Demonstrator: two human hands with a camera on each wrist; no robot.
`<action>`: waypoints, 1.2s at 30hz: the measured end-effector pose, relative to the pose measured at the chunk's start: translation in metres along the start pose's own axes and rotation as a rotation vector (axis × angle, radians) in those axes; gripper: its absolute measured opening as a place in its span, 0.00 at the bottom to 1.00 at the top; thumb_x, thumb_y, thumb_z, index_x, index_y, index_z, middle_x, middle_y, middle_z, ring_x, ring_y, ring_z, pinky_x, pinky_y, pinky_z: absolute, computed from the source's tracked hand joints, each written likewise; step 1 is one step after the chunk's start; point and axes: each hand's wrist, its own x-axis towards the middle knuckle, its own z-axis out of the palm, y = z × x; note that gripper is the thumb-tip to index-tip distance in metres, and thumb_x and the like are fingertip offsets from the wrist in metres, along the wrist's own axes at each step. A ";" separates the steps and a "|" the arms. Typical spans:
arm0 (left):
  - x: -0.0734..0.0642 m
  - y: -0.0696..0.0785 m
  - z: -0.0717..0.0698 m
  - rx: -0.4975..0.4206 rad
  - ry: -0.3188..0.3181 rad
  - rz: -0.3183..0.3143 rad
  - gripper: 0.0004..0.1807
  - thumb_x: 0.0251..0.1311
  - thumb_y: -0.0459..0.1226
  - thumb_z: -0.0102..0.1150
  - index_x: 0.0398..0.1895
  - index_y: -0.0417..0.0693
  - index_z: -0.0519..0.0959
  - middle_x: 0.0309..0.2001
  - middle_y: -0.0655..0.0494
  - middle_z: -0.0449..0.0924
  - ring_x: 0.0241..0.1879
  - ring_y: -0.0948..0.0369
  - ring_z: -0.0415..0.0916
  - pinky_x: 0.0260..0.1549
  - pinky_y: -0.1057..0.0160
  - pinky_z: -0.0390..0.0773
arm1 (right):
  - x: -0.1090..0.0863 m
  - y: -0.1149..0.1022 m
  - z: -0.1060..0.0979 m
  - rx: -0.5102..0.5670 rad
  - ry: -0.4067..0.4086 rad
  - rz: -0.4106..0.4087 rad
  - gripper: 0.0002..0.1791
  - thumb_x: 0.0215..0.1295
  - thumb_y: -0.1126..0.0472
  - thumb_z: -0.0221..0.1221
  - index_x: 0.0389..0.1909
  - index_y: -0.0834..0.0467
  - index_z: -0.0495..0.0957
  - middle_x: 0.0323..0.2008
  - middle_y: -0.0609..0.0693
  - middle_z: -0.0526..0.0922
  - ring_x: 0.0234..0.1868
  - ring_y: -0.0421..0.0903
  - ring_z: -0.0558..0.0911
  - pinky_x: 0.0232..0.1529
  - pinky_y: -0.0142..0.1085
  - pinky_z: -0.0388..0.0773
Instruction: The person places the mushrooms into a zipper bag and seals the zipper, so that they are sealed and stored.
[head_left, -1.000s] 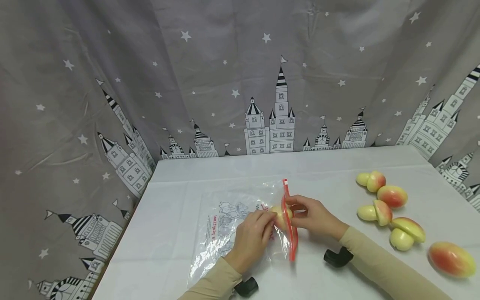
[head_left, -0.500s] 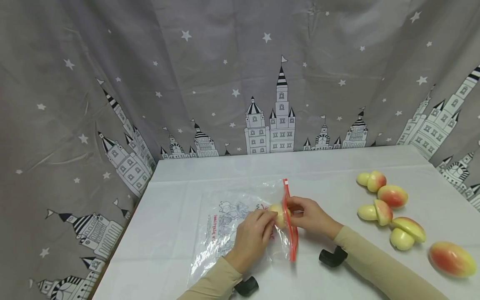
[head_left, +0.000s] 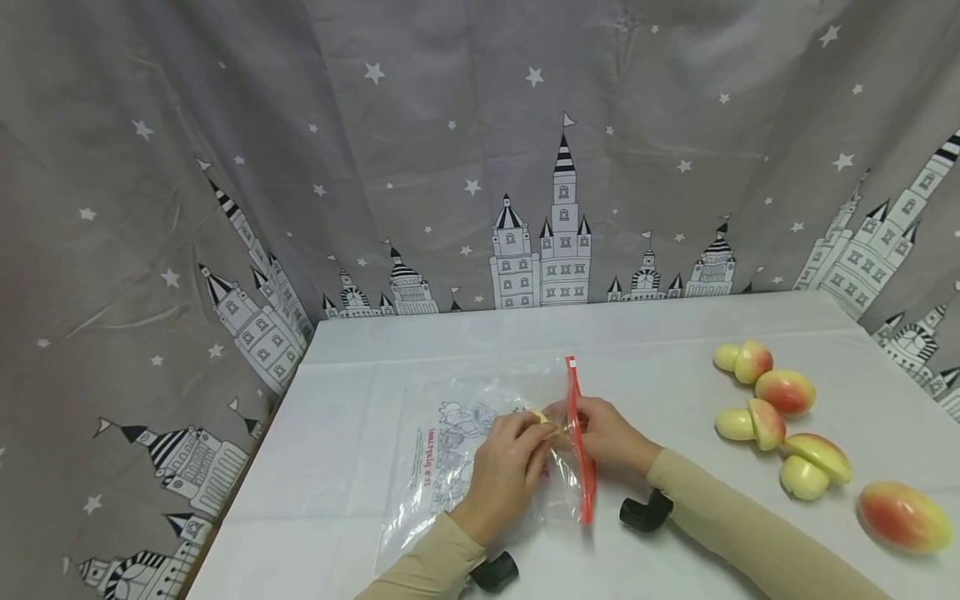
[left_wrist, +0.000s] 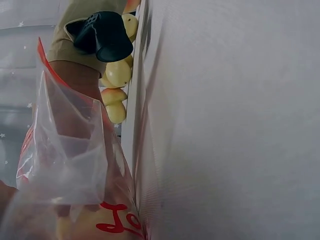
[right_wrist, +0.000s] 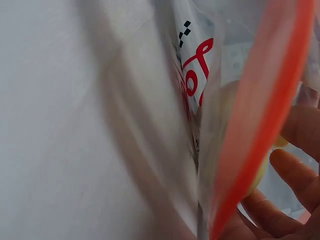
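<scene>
Pinches zip bag [head_left: 457, 450] in left hand [head_left: 504, 471], likely steadying 3-o'clock mouth [head_left: 587, 483]; holds yellow toy [right_wrist: 223, 115] inside with right hand [head_left: 611, 435].

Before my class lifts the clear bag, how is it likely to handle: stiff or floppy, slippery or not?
The clear bag is probably floppy: it looks thin and see-through, and it creases in the left wrist view. Its red strip may be somewhat stiffer, as it runs in a fairly smooth line. The glossy highlights suggest a slick surface that might slide.
</scene>
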 end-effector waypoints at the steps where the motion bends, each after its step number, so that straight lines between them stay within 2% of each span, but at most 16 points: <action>1: 0.000 0.000 0.000 0.002 0.006 0.003 0.11 0.61 0.33 0.67 0.47 0.52 0.87 0.44 0.54 0.83 0.47 0.57 0.79 0.40 0.60 0.83 | 0.001 0.000 0.001 0.000 0.002 -0.003 0.22 0.56 0.66 0.71 0.51 0.69 0.82 0.44 0.63 0.88 0.38 0.37 0.81 0.41 0.29 0.79; 5: 0.000 -0.002 0.000 0.011 0.020 0.011 0.10 0.60 0.34 0.67 0.45 0.53 0.87 0.44 0.54 0.84 0.47 0.56 0.79 0.41 0.60 0.83 | 0.006 0.002 0.004 -0.012 0.008 -0.024 0.22 0.54 0.66 0.71 0.50 0.69 0.83 0.41 0.62 0.89 0.35 0.37 0.77 0.40 0.30 0.76; 11: 0.001 -0.003 0.002 0.026 0.043 0.024 0.10 0.59 0.34 0.68 0.44 0.53 0.87 0.43 0.55 0.85 0.45 0.57 0.79 0.43 0.59 0.80 | 0.010 0.002 0.010 -0.074 -0.001 -0.098 0.20 0.57 0.63 0.69 0.50 0.67 0.83 0.46 0.61 0.89 0.45 0.46 0.84 0.49 0.34 0.78; 14: 0.001 -0.003 0.002 0.029 0.049 0.026 0.10 0.59 0.34 0.68 0.44 0.53 0.87 0.43 0.55 0.85 0.46 0.57 0.79 0.43 0.59 0.79 | 0.011 0.001 0.013 -0.059 -0.007 -0.114 0.19 0.58 0.64 0.68 0.51 0.66 0.83 0.47 0.61 0.88 0.48 0.53 0.85 0.51 0.36 0.79; 17: 0.001 -0.002 0.001 0.026 0.049 0.026 0.10 0.60 0.35 0.67 0.44 0.53 0.87 0.43 0.55 0.85 0.46 0.57 0.79 0.43 0.58 0.78 | 0.011 -0.001 0.015 -0.024 -0.020 -0.120 0.19 0.60 0.64 0.66 0.53 0.65 0.82 0.49 0.59 0.88 0.52 0.56 0.84 0.55 0.38 0.79; 21: 0.002 -0.001 0.001 0.034 0.053 0.032 0.10 0.60 0.35 0.67 0.44 0.54 0.87 0.43 0.55 0.86 0.46 0.56 0.79 0.43 0.57 0.77 | 0.012 -0.003 0.019 0.034 -0.044 -0.126 0.21 0.61 0.65 0.64 0.55 0.64 0.81 0.52 0.59 0.87 0.55 0.52 0.83 0.59 0.36 0.77; 26: 0.001 -0.001 0.001 0.041 0.045 0.030 0.09 0.62 0.35 0.66 0.44 0.54 0.88 0.44 0.56 0.86 0.48 0.56 0.79 0.48 0.55 0.76 | 0.017 -0.005 0.023 0.073 -0.049 -0.129 0.23 0.57 0.65 0.65 0.55 0.65 0.81 0.52 0.60 0.86 0.53 0.45 0.82 0.56 0.31 0.77; 32: 0.002 0.000 0.000 0.042 0.035 0.026 0.09 0.63 0.36 0.64 0.45 0.54 0.88 0.44 0.57 0.86 0.47 0.58 0.79 0.51 0.55 0.75 | 0.021 -0.010 0.029 0.062 -0.044 -0.089 0.24 0.57 0.62 0.66 0.56 0.65 0.81 0.53 0.60 0.86 0.54 0.49 0.83 0.55 0.30 0.78; 36: 0.001 -0.001 0.000 0.058 0.038 0.030 0.09 0.63 0.36 0.64 0.45 0.55 0.88 0.44 0.57 0.86 0.47 0.58 0.80 0.50 0.55 0.75 | 0.018 -0.008 0.026 0.046 -0.029 -0.106 0.25 0.56 0.65 0.65 0.57 0.66 0.80 0.54 0.61 0.85 0.56 0.54 0.82 0.57 0.32 0.77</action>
